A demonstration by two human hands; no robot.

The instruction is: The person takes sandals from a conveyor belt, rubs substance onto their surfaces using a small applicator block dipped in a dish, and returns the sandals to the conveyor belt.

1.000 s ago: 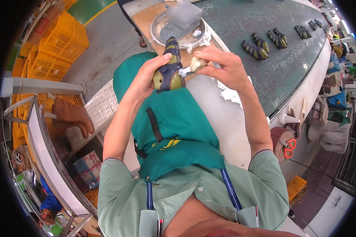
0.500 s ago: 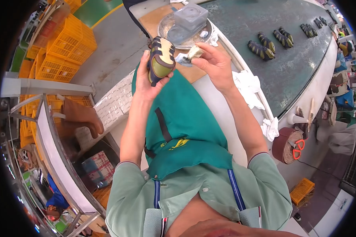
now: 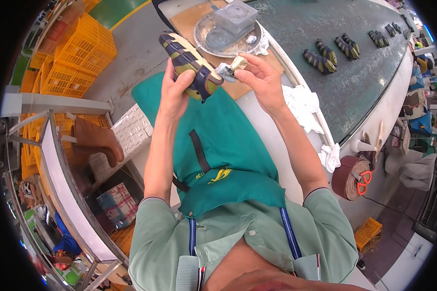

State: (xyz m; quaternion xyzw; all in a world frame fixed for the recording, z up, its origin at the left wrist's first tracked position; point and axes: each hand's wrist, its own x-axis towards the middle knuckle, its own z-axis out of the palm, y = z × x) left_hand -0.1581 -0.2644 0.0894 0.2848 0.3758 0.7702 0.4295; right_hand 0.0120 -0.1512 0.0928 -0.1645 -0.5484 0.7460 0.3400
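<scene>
Left hand point(image 3: 175, 94) holds in the air a shoe point(image 3: 186, 57), striped navy, olive and cream; right hand point(image 3: 263, 85) pinches a crumpled wad point(image 3: 239, 62) close beside it. White rags point(image 3: 303, 109) lie along the near edge of the green counter point(image 3: 289, 34), which carries shoe pairs point(image 3: 345, 47); yellow crates point(image 3: 85, 51) stand stacked by the grey floor point(image 3: 131, 56).

From my remote station I see grey floor point(image 3: 143, 48) past the left edge of the table point(image 3: 286, 34), a yellow line point(image 3: 131, 16) dividing it from green floor point(image 3: 114, 8). Stacked yellow crates point(image 3: 80, 51) stand there, near a metal-framed rack point(image 3: 74, 191). Beyond the table's far right corner, a bright light strip point(image 3: 428, 33) glows.
</scene>
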